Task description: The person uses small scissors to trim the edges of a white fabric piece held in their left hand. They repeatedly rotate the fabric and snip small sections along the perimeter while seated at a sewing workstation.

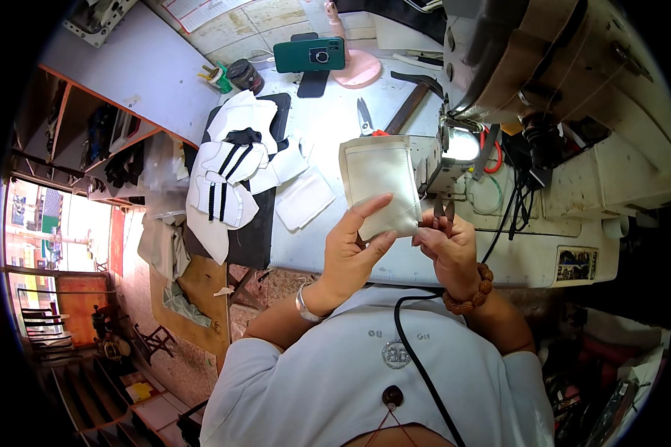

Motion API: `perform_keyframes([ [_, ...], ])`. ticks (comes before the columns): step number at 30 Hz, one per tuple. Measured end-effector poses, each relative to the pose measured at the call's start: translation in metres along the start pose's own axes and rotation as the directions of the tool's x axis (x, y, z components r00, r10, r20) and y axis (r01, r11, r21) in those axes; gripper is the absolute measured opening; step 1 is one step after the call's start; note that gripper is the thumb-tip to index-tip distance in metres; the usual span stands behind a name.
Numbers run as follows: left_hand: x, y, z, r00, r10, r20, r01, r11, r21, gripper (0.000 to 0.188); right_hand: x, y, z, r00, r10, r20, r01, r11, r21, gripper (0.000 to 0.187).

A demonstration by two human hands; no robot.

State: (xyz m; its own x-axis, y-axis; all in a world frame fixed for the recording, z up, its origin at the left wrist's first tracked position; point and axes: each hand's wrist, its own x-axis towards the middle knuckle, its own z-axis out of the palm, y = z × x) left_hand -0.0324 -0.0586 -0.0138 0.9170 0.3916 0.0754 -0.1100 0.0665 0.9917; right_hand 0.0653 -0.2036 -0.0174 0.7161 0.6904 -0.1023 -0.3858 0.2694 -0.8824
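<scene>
My left hand point(356, 242) grips a cream rectangular stitched piece point(380, 175), fingers spread on its face and thumb near the lower edge. A line of stitching runs just inside its border. My right hand point(451, 249) is closed around small dark thread snips point(443, 210), their blades pointing away from me. Its fingertips meet the piece at the lower right corner. Just beyond the piece stands the sewing machine's needle area point(449, 145), lit by a lamp.
White cut pieces point(227, 160), some with black strips, lie on a dark board point(253, 238) at left. Scissors point(365, 119), a hammer point(408, 108) and a green phone point(309, 56) on a pink stand point(358, 68) are farther back. Red-handled scissors point(493, 153) lie beside the machine.
</scene>
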Motion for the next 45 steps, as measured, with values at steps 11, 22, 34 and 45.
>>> perform_keyframes([
  [11,0.003,-0.011,-0.012,0.979,-0.179,0.1,0.204,0.895,-0.396,0.042,0.003,0.003,0.007,0.977,0.209,-0.051,-0.201,0.97,0.138,0.007],
  [22,0.038,0.0,0.003,0.989,-0.151,0.003,0.144,0.935,-0.324,0.042,0.006,-0.002,-0.012,0.98,-0.172,-0.101,0.132,0.939,-0.318,0.017],
  [34,0.087,0.002,0.019,0.978,-0.193,0.086,0.211,0.873,-0.44,0.053,-0.026,0.066,-0.09,0.964,-0.236,0.12,0.149,0.108,-0.983,0.023],
  [45,0.045,0.0,0.003,0.988,-0.129,0.079,0.148,0.931,-0.335,0.053,-0.01,0.063,-0.077,0.967,-0.253,-0.026,0.07,0.362,-0.93,0.023],
])
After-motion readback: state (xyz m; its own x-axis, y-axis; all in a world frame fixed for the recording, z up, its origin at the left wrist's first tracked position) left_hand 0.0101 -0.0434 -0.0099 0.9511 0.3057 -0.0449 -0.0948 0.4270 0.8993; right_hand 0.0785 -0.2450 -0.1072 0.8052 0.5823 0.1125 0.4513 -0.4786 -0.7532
